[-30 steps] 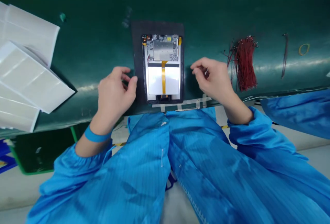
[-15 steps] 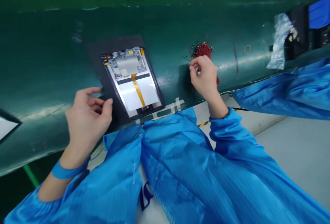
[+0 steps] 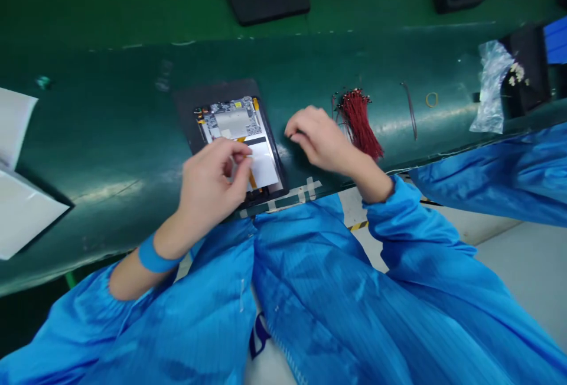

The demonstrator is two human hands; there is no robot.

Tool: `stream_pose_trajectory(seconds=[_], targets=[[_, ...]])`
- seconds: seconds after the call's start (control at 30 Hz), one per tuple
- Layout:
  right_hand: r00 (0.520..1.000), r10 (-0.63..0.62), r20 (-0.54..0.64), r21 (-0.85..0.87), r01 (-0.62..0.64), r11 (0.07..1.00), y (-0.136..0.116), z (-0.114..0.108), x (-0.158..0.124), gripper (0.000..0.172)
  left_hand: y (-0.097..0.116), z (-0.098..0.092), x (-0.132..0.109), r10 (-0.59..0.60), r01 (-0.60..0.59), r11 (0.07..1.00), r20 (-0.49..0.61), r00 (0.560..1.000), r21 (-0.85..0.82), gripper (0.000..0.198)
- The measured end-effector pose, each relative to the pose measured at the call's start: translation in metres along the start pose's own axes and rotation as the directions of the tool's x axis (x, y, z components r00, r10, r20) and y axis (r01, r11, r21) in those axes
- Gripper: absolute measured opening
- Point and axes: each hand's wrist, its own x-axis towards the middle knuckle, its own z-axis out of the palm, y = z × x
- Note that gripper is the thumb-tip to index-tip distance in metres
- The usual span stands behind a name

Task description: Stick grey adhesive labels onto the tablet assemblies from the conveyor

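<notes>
- The left hand (image 3: pixel 207 187) sits low over the open tablet (image 3: pixel 234 122), near the middle of the frame. Its fingers and thumb are drawn narrow, pinched together over the white sheet (image 3: pixel 264 163), but the hand hides whether they hold anything.
- An orange ribbon (image 3: pixel 252 179) runs down the white sheet and is partly hidden under that pinch, which suggests the fingers are working at that spot.
- The right hand (image 3: pixel 321 140) is just beside the tablet's right edge. Its fingers are curled and close together, with nothing visible between them, though I can't be sure they're empty.
- The tablet lies face up on a black mat (image 3: pixel 186 101), probably to protect it and keep it from sliding. Its circuit board (image 3: pixel 230 122) faces up at the far end, left exposed for work.
- A bunch of red wires (image 3: pixel 358 122) lies to the right of the right hand, within easy reach.
- White flat boxes (image 3: pixel 20 214) are stacked at the left edge, and a clear plastic bag (image 3: pixel 491 90) lies at the upper right.
</notes>
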Motion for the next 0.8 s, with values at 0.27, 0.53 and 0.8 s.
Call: stream_pose_trajectory(seconds=[0.27, 0.53, 0.8], targets=[[0.988, -0.150, -0.019, -0.178, 0.145, 0.973, -0.089, 0.025, 0.015, 0.038, 0.001, -0.005, -0.012, -0.190, 0.203, 0.967, 0.093, 0.977, -0.154, 0.012], [0.999, 0.048, 0.018, 0.149, -0.050, 0.988, -0.102, 0.015, 0.002, 0.014, 0.007, -0.005, -0.031, -0.312, 0.312, 0.874, 0.061, 0.948, -0.373, 0.012], [1.000, -0.003, 0.018, 0.250, -0.002, 0.968, -0.082, 0.040, -0.035, 0.017, -0.019, -0.005, -0.072, -0.152, 0.152, 0.987, -0.002, 0.988, -0.050, 0.019]])
